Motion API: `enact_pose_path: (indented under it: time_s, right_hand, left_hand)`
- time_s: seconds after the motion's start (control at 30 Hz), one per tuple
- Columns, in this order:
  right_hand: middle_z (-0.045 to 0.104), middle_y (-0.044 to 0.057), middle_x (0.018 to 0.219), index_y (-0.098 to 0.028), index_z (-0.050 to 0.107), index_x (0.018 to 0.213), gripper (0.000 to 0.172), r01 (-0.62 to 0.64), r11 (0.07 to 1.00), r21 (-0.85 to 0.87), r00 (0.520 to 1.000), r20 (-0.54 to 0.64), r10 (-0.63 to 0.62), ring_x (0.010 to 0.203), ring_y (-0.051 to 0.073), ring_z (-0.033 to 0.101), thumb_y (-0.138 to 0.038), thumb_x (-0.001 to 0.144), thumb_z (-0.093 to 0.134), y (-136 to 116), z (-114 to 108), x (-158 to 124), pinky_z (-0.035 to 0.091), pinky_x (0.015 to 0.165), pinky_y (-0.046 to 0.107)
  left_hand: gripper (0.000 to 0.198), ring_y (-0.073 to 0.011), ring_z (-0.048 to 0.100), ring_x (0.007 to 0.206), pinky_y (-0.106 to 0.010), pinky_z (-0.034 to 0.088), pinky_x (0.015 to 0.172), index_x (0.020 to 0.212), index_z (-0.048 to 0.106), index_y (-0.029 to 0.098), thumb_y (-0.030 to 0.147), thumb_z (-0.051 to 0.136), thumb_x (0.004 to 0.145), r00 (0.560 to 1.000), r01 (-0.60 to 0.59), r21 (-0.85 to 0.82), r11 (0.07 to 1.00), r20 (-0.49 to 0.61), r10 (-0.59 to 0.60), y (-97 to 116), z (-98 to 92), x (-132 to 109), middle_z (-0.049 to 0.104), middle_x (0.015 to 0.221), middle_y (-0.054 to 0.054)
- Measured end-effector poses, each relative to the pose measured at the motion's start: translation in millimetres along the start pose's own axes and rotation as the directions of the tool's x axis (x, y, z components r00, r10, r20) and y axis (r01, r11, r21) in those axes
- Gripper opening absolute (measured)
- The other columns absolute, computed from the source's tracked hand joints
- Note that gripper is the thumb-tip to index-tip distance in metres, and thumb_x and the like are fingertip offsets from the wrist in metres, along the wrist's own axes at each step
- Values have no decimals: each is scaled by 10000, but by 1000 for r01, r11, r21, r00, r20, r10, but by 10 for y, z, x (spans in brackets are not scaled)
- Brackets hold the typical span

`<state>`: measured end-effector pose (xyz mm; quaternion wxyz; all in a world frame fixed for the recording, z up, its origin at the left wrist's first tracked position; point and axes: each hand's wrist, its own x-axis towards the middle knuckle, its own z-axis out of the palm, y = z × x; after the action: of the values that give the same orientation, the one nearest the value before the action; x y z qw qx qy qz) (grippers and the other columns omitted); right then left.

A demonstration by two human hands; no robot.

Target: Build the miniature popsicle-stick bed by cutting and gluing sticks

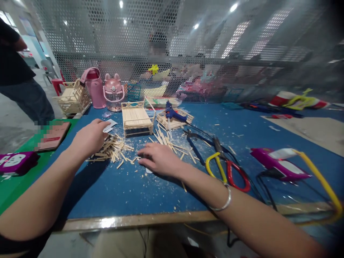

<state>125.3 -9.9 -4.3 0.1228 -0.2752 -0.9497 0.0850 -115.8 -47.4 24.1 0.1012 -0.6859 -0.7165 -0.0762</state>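
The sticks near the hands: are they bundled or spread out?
Spread out: the sticks cross at many angles in a heap by the left hand, and others lie scattered beyond the right hand.

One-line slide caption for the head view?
Left hand at a white card, right hand beside loose wooden sticks, a bed-shaped stick model beyond, on a blue tabletop.

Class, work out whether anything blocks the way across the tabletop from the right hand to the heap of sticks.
Nothing large does. Between the right hand and the heap of sticks, a few stray sticks lie on the blue tabletop. The left hand is on the heap's other side.
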Motion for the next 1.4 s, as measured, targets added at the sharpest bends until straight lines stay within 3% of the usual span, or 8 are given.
enact_pose_path:
  time_s: [0.2,0.4,0.5,0.6,0.73,0.9,1.17,1.4]
  right_hand:
    - [651,33,815,-202,684,811,168,-10,997,-73,1000,-2,10,783,163,565,-259,826,526,-23,35,51,368,640,265]
    - [654,46,787,-184,671,762,163,-124,989,-86,991,-57,119,743,168,566,-186,794,511,77,14,10,381,635,275]
    - [664,47,833,-186,663,856,160,-111,994,7,991,-80,111,757,163,568,-192,798,515,115,8,-20,402,670,278]
    - [663,50,829,-181,656,887,163,-89,993,82,990,-102,97,724,154,563,-215,806,518,126,1,-43,412,664,276]
    - [662,45,805,-189,652,844,145,-67,987,145,988,-127,86,697,144,562,-210,806,514,117,-13,-58,416,648,272]
    - [674,47,831,-191,651,836,149,-56,980,189,990,-118,79,738,151,583,-214,812,506,90,-35,-71,429,677,283]
    - [674,43,813,-188,661,851,156,-59,973,222,993,-87,80,675,136,573,-215,805,514,101,-37,-86,428,643,274]
    - [668,48,797,-171,666,868,179,-58,974,221,993,-84,79,667,132,564,-226,811,505,95,-43,-91,420,639,270]
  left_hand:
    - [354,-273,629,914,-351,457,768,1115,632,188,285,436,836,996,84,-80,993,12,-83,70,-117,-11,680,1039,-98]
    - [269,-261,627,803,-297,412,610,935,699,215,291,492,779,966,210,33,977,145,-213,-124,-310,-49,706,915,-83]
    - [182,-215,614,718,-264,381,575,772,706,218,237,536,711,928,116,33,993,353,-121,-143,-298,-104,709,808,-44]
    - [167,-168,596,666,-235,381,577,772,698,213,233,549,700,859,-3,-127,992,508,68,-86,-169,-160,696,734,-14]
    - [222,-156,610,768,-227,412,678,878,684,183,230,500,764,913,-34,-306,952,379,154,-57,-14,-175,707,853,-34]
    - [221,-190,610,825,-270,422,721,829,686,168,231,479,787,970,-41,-271,962,218,103,-110,44,-142,697,902,-81]
    - [98,-157,570,624,-233,377,547,749,639,189,234,563,706,909,-24,-188,982,405,100,-118,-16,-176,668,711,-21]
    - [239,-194,619,824,-268,412,717,846,713,207,223,488,769,916,-201,-229,953,301,265,-59,19,-9,712,890,-57]
